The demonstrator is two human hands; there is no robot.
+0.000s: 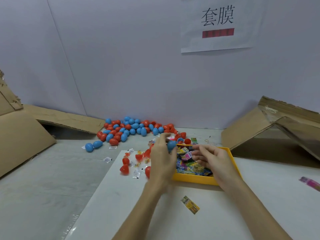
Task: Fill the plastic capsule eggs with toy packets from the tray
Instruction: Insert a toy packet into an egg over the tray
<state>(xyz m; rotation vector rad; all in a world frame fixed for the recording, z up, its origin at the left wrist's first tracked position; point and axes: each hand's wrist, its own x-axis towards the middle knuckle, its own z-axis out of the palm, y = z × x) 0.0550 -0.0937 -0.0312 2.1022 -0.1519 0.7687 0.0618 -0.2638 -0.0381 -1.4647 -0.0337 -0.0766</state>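
1. Left hand (161,158) gripping a blue capsule egg (171,145) over the far left corner of the yellow tray (194,180).
2. Right hand (212,160) above the tray, fingers loosely curled over the toy packets (187,163); whether pinching one, cannot tell.
3. Probably light, hard, smooth and slippery: best held round the egg's widest part.
4. Packets likely thin and crinkly; best pinched by an edge.
5. Wall sign (217,23) reading "套膜"; packet print illegible.

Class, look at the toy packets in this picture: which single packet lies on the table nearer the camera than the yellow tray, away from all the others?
The yellow-and-black packet lying alone on the white sheet, between the forearms. The others are heaped in the yellow tray or scattered beyond it.
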